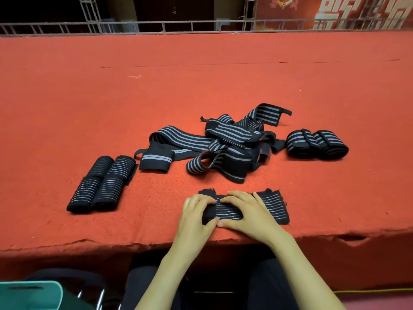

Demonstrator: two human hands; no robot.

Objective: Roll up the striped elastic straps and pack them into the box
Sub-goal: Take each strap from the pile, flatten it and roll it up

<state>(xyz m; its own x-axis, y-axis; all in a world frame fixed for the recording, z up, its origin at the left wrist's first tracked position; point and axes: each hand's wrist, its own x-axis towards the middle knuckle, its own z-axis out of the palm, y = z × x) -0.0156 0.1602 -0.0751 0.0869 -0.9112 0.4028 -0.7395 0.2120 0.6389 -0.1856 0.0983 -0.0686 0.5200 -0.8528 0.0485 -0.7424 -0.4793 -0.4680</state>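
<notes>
A black strap with thin grey stripes (271, 208) lies flat near the front edge of the red surface, its left end wound into a small roll. My left hand (194, 217) grips that roll, thumb underneath at the front. My right hand (247, 211) rests on the same roll with curled fingers, thumb at its front edge. Behind lies a tangled heap of unrolled striped straps (223, 142). Two pairs of rolled straps (101, 184) sit at the left. Two more rolls (317, 144) sit at the right. No box is in view.
The red felt-covered surface (201, 74) stretches far back to a metal railing (201, 26). Its front edge (134, 245) runs just below my hands. A teal object (31, 294) and chrome chair legs show at the bottom left beside my lap.
</notes>
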